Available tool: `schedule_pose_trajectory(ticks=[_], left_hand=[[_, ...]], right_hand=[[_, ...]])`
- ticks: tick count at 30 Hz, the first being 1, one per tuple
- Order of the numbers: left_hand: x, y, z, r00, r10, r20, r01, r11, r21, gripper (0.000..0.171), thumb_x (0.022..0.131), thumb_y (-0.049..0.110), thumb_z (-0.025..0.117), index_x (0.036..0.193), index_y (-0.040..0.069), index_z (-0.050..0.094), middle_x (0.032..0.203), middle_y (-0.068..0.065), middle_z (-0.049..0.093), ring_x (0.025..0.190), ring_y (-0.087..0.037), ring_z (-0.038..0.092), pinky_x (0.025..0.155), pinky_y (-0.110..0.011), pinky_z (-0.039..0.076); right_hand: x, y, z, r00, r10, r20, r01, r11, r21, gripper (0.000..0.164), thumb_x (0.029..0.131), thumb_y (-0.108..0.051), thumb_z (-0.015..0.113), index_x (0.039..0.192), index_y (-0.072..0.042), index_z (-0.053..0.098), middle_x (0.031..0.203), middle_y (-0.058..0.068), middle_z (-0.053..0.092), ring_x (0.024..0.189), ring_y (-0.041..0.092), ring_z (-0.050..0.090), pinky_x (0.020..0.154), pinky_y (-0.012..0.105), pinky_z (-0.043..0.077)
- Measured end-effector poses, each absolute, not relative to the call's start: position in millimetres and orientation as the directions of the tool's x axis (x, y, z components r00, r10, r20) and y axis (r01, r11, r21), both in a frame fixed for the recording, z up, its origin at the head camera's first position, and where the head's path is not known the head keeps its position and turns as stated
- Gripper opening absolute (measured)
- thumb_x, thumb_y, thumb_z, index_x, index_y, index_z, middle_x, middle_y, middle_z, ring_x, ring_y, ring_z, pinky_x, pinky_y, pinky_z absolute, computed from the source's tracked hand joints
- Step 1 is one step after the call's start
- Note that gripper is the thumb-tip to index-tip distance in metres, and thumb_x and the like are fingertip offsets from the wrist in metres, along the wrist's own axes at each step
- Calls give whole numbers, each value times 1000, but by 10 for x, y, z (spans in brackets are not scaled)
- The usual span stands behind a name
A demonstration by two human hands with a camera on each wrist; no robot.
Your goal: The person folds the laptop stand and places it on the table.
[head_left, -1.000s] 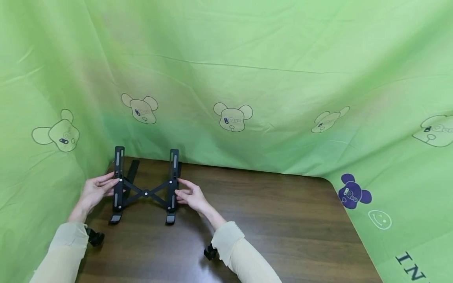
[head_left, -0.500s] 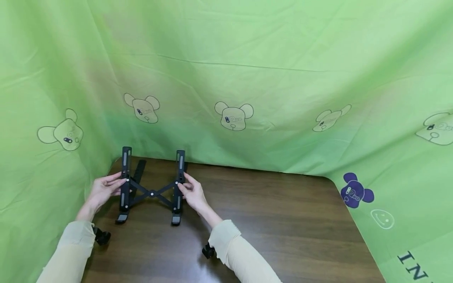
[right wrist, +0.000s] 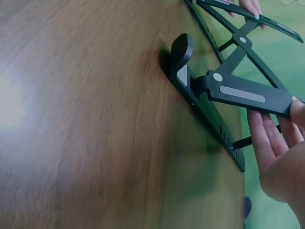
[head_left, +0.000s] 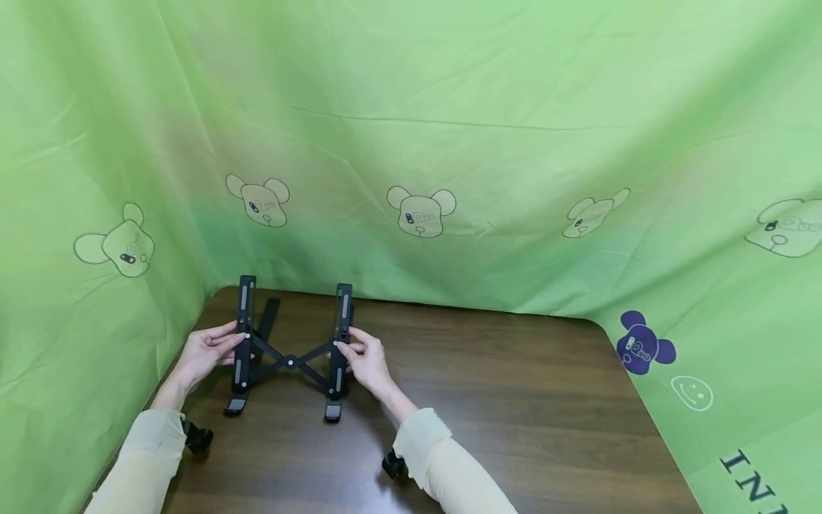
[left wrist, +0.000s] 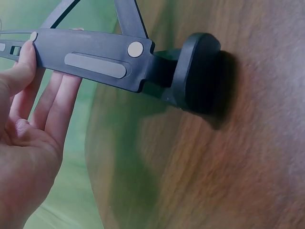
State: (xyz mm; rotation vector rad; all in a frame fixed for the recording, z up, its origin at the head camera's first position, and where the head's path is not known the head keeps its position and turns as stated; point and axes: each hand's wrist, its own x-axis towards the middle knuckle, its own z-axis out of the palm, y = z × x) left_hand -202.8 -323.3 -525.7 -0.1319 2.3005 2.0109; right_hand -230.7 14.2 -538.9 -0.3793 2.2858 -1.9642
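A black folding laptop stand [head_left: 291,362] with grey pads stands unfolded at the table's back left, its crossed bars spread between two side arms. My left hand [head_left: 204,353] grips the left arm, thumb on its top face and fingers beneath. On the other side, my right hand [head_left: 370,363] pinches the right arm near its pivot. The left wrist view shows the left arm's upturned front hook [left wrist: 193,71] close over the wood. In the right wrist view, the slotted base bar [right wrist: 209,121] lies under the raised right arm, joined by a strut.
The brown wooden table [head_left: 514,400] is bordered by a green cloth [head_left: 501,157] with printed bear heads, hanging at the back and both sides. A black wrist device [head_left: 198,437] sits under the left sleeve, another black wrist device [head_left: 394,465] under the right.
In the head view, the stand and both hands have shifted right and slightly toward the front. Both hands keep their hold, and the right thumb now lies on the arm's top face.
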Motion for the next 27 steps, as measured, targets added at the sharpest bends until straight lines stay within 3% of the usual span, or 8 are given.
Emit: schedule_pose_trajectory(ticks=[4, 11, 19, 24, 27], left_hand=[[-1999, -3181, -5287, -994, 0, -113, -112, 124, 986, 63, 110, 8, 66, 157, -19, 34, 92, 31, 78, 83, 6, 77, 73, -19, 66], [-1991, -3102, -5298, -994, 15, -112, -110, 108, 988, 60, 110, 7, 66, 157, -18, 38, 91, 31, 78, 82, 6, 77, 73, -18, 66], [-1994, -3025, -5343, -992, 2, -128, -128, 88, 988, 53, 110, 5, 66, 155, -11, 44, 89, 29, 80, 80, 4, 78, 72, -19, 66], [-1963, -2970, -5356, -990, -1, -141, -140, 78, 987, 49, 110, 4, 65, 154, -5, 48, 89, 28, 80, 79, 4, 78, 72, -20, 66], [-1950, -2928, -5357, -991, 5, -132, -131, 72, 989, 51, 110, 4, 65, 155, -9, 46, 90, 27, 80, 79, 3, 79, 73, -20, 67]], right_hand=[[-2288, 218, -5411, -964, -258, 63, -100, 134, -986, 43, 107, -1, 67, 148, 12, 60, 105, 36, 79, 77, 47, 80, 66, 42, 70], [-2256, 311, -5416, -967, -251, 47, -77, 110, -991, 45, 108, -1, 67, 150, 11, 59, 105, 36, 78, 80, 49, 80, 64, 30, 67], [-2193, 393, -5409, -969, -244, 41, -68, 103, -992, 45, 108, 0, 66, 150, 12, 58, 105, 36, 78, 83, 52, 79, 66, 35, 69], [-2169, 451, -5437, -970, -239, 41, -69, 111, -991, 45, 108, -2, 67, 150, 11, 58, 104, 34, 79, 76, 38, 82, 64, 33, 68], [-2155, 494, -5447, -972, -229, 52, -78, 108, -991, 45, 107, -2, 67, 150, 11, 59, 103, 34, 79, 69, 25, 80, 63, 32, 67]])
